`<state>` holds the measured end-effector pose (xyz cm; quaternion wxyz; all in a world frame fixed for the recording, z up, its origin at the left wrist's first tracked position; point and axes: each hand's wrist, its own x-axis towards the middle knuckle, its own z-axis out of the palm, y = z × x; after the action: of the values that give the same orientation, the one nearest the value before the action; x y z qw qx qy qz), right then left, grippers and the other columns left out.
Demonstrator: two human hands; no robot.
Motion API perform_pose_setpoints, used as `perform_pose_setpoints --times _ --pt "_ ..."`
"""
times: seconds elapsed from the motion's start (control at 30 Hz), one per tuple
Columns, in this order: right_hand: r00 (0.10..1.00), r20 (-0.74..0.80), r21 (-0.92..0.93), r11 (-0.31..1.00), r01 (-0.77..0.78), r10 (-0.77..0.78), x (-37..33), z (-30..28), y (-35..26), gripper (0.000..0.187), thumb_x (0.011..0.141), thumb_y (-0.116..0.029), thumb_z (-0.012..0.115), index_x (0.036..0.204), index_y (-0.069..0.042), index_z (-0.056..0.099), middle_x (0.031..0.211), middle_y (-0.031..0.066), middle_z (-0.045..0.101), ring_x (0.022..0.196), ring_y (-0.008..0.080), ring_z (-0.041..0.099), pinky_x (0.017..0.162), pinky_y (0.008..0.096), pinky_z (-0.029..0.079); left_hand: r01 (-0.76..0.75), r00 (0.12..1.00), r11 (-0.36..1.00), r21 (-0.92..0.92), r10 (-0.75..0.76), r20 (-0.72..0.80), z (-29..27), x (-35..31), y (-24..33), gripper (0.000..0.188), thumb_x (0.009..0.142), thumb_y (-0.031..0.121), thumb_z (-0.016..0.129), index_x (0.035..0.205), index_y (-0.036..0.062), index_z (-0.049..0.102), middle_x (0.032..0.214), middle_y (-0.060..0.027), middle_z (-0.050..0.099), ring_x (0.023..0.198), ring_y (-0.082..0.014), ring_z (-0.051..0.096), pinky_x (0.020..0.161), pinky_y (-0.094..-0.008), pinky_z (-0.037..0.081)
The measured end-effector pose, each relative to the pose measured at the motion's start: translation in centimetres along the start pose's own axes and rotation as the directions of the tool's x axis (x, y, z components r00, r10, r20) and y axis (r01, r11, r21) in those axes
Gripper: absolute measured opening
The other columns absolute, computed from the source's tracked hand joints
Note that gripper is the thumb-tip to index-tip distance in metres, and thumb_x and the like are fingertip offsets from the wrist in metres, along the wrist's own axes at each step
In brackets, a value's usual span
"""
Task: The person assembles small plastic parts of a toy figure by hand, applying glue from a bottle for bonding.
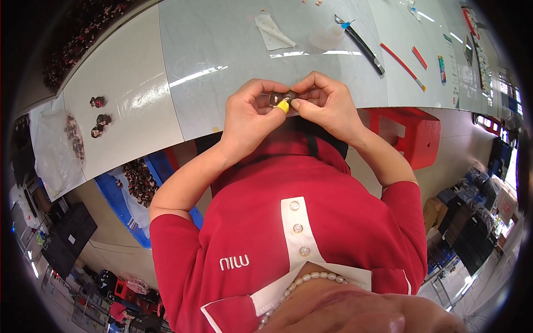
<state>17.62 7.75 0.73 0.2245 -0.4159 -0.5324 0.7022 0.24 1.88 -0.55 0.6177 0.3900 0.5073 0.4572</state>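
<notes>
Both my hands meet at the table's near edge around a small dark-brown figurine with pale patches [282,99]. The thumb and fingers of my left hand [250,111] pinch its left side, and a yellow cover [283,106] sits on the tip of that thumb. At its right side, the thumb and forefinger of my right hand [328,104] close on the same piece. My fingers partly hide it, so its exact shape is unclear. Off to the left, similar small dark-and-pink figurines [101,119] lie on the pale part of the table.
On the table [211,50] lie a white scrap of paper [273,33], a black utility knife [363,47], a thin red stick [402,65] and a short red strip [420,57]. A blue bin [114,202] of dark pieces stands below left; a red stool [425,139] is at right.
</notes>
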Motion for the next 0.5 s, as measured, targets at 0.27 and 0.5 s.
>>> perform_pose_setpoints --times 0.27,0.5 --pt "1.000 -0.014 -0.034 0.999 0.008 -0.008 -0.09 0.08 -0.09 0.017 0.081 -0.001 0.060 0.095 0.005 0.053 0.091 0.0114 0.063 0.085 0.0145 0.064 0.077 0.0266 0.053 -0.043 0.998 0.999 -0.011 0.042 -0.046 0.37 0.32 -0.44 0.026 0.077 -0.005 0.056 0.103 -0.0067 0.054 0.099 -0.0110 0.060 0.089 -0.0154 0.063 0.078 -0.0259 0.054" --pt "1.000 -0.026 -0.064 0.998 0.007 -0.009 -0.07 -0.09 0.03 0.015 0.082 0.001 0.059 0.095 0.002 0.052 0.094 0.0088 0.062 0.088 0.0113 0.062 0.080 0.0248 0.051 -0.039 0.999 0.999 -0.008 0.039 -0.026 0.26 0.45 -0.19 0.029 0.079 -0.006 0.051 0.109 -0.0076 0.052 0.103 -0.0151 0.061 0.093 -0.0171 0.062 0.083 -0.0278 0.052"
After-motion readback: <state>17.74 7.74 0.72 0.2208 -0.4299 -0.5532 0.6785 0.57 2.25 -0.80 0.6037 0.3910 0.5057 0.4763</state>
